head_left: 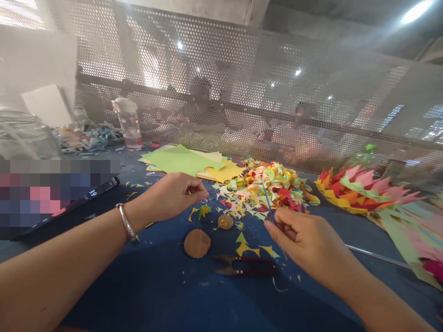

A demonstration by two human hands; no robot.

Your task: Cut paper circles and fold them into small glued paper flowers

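Observation:
My right hand [297, 233] is closed round a thin blue stick [266, 193], which points up and slightly left. My left hand [176, 196], a silver bracelet on its wrist, has its fingers pinched together above the table; whatever may be between the fingertips is hidden. Just below it lies a small green-and-yellow paper piece [204, 211]. Two round brown discs, a larger disc [197, 243] and a smaller disc [225, 222] with yellow bits on it, rest between the hands. In front of them lie dark-red-handled thread snips [247, 266], blades toward the left.
A heap of small coloured paper pieces [273, 182] stands behind the hands, with green paper sheets [183, 159] to its left. Folded pointed paper [363, 189] sits at right. A phone or tablet [100, 191], a bottle [128, 122] and a perforated screen [235, 83] border the space.

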